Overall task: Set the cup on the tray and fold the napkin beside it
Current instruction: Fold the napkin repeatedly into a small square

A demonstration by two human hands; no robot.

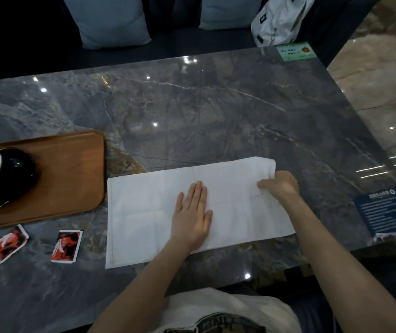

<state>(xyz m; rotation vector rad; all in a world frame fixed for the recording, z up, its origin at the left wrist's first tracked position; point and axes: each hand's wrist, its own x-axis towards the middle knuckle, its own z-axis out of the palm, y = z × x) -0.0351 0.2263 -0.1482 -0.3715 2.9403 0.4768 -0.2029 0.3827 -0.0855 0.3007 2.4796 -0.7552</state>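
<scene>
A dark grey marble table [216, 104] fills most of the view, glossy with light spots. At its left edge sits a brown wooden tray [72, 174], and on the tray's left part stands a black cup [11, 174] with a white inside — partly cut off by the picture's edge, so its handle and any saucer are hard to make out.

Just right of the tray, near the person, lies a white napkin [144, 207], a long rectangle running left to right. The left hand [192, 212] rests flat on its middle, fingers straight, pressing it down. The right hand [280, 186] pinches the napkin's right end, fingers curled round the cloth, and that end is lifted and rolling over.

The cup appears placed already, so the fold looks like the step in hand. To do it well, the flat hand should pin the cloth firmly while the lifted end is carried left, edges matched to the far and near sides before the crease is pressed — otherwise the napkin may skew or slide on the slick marble.

Smaller things: a dark printed card [389, 212] at the right edge, a green sticker [296, 52] at the far corner, and two small red packets [67, 246] near the tray. Their print is too blurred to read.
</scene>
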